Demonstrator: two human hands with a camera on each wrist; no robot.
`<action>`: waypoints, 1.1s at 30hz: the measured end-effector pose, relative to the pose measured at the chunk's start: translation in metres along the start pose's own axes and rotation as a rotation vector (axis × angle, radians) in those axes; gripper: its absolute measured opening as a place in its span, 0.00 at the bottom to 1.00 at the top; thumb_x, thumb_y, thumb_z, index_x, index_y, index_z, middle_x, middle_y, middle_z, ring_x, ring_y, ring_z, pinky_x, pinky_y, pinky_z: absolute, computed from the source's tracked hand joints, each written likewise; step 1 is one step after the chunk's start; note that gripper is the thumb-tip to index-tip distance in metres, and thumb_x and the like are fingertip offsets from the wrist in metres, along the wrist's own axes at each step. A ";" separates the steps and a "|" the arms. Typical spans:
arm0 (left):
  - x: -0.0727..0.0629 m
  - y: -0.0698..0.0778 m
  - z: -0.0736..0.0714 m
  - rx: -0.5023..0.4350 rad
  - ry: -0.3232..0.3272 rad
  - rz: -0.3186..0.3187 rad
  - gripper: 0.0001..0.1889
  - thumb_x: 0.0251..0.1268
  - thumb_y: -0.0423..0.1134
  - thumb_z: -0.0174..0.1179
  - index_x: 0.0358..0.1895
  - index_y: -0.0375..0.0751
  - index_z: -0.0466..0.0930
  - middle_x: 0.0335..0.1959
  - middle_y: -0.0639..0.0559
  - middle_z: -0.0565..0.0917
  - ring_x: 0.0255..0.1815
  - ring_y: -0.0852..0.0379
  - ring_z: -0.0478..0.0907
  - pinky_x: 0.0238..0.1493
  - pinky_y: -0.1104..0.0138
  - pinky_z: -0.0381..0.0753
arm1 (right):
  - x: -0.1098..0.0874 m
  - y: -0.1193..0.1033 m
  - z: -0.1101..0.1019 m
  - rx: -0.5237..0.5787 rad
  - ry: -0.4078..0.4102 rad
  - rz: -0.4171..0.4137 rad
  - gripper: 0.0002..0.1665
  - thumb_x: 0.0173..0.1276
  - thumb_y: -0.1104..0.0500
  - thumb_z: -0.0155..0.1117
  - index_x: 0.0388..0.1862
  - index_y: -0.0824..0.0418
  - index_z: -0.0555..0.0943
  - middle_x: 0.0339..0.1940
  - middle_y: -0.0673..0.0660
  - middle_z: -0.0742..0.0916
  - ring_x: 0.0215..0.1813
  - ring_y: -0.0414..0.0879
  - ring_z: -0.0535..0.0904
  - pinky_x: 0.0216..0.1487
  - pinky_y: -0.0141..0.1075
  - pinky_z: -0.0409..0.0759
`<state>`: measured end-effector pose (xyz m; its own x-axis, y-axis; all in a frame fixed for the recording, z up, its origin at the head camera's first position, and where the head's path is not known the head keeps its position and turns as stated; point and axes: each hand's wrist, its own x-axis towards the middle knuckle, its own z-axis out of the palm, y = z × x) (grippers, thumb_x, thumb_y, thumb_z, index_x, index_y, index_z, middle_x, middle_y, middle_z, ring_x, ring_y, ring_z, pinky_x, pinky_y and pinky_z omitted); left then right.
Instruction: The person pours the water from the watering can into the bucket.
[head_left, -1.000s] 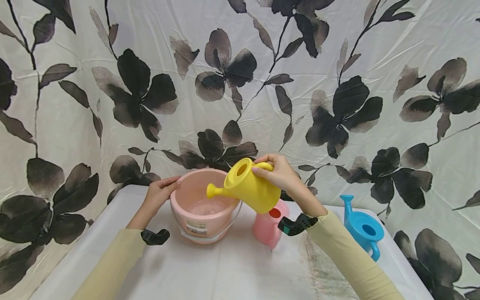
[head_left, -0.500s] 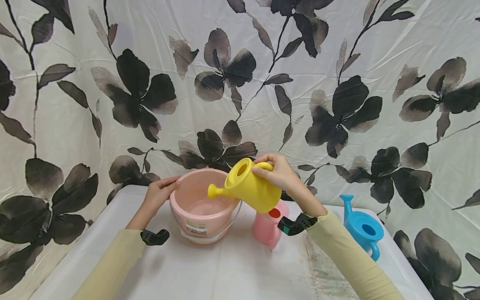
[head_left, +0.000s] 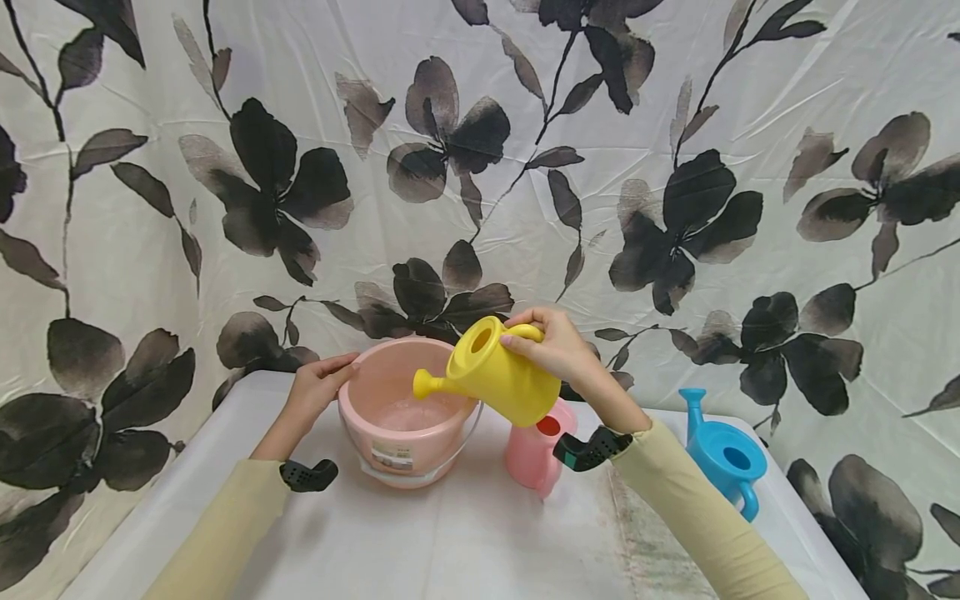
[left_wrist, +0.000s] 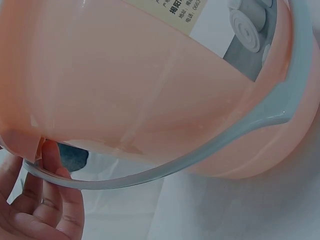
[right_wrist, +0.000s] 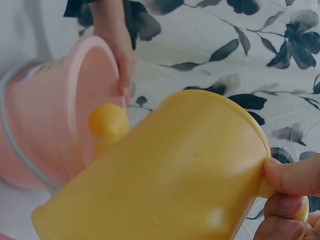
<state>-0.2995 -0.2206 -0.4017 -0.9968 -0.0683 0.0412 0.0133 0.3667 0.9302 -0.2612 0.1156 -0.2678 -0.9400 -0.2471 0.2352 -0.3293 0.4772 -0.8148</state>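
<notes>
In the head view my right hand (head_left: 557, 343) holds a yellow watering can (head_left: 517, 379) by its handle, thumb pressed near the top rim. The can is tilted left, its spout (head_left: 429, 383) over the mouth of a pink bucket (head_left: 393, 429). No stream shows at the spout. My left hand (head_left: 311, 392) grips the bucket's left rim; in the left wrist view the fingers (left_wrist: 70, 205) curl below that rim, beside the pale handle (left_wrist: 200, 155). The bucket stands upright, its floor shiny; whether liquid lies in it I cannot tell.
A pink watering can (head_left: 536, 458) stands just right of the bucket, partly behind the yellow one. Farther right a blue watering can (head_left: 726, 457) sits near the edge of the white-covered table (head_left: 450, 542). Flower-patterned cloth (head_left: 480, 167) hangs behind.
Both hands keep their hold, and the yellow can stays tilted over the bucket with only a very slight shift. The rest stands as before.
</notes>
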 end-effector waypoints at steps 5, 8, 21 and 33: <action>-0.001 0.000 0.000 0.001 -0.001 0.007 0.26 0.74 0.48 0.49 0.68 0.37 0.68 0.66 0.38 0.73 0.58 0.52 0.77 0.46 0.77 0.81 | 0.000 -0.001 0.000 -0.006 0.001 -0.004 0.17 0.63 0.63 0.66 0.48 0.72 0.80 0.40 0.64 0.85 0.33 0.39 0.78 0.36 0.26 0.79; -0.001 0.000 0.000 -0.002 -0.001 0.006 0.26 0.74 0.48 0.49 0.68 0.38 0.67 0.66 0.38 0.73 0.60 0.49 0.76 0.47 0.77 0.81 | 0.000 -0.001 0.000 -0.008 0.002 -0.008 0.17 0.63 0.63 0.66 0.48 0.72 0.80 0.40 0.64 0.85 0.33 0.40 0.78 0.36 0.26 0.78; 0.000 0.000 0.000 -0.004 -0.001 -0.007 0.26 0.73 0.48 0.50 0.69 0.39 0.67 0.67 0.39 0.72 0.61 0.48 0.75 0.46 0.78 0.81 | 0.001 -0.004 0.000 -0.035 0.001 0.000 0.16 0.63 0.63 0.66 0.48 0.71 0.80 0.40 0.64 0.85 0.34 0.42 0.78 0.37 0.27 0.79; 0.000 0.000 0.000 -0.008 -0.003 -0.013 0.26 0.73 0.48 0.51 0.69 0.39 0.67 0.67 0.39 0.72 0.62 0.47 0.75 0.46 0.77 0.81 | 0.000 -0.009 0.003 -0.029 -0.004 -0.009 0.15 0.63 0.63 0.66 0.46 0.70 0.80 0.39 0.63 0.85 0.33 0.41 0.77 0.36 0.27 0.79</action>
<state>-0.2999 -0.2207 -0.4015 -0.9971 -0.0704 0.0277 0.0007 0.3579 0.9338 -0.2580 0.1088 -0.2625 -0.9367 -0.2548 0.2401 -0.3400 0.4990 -0.7971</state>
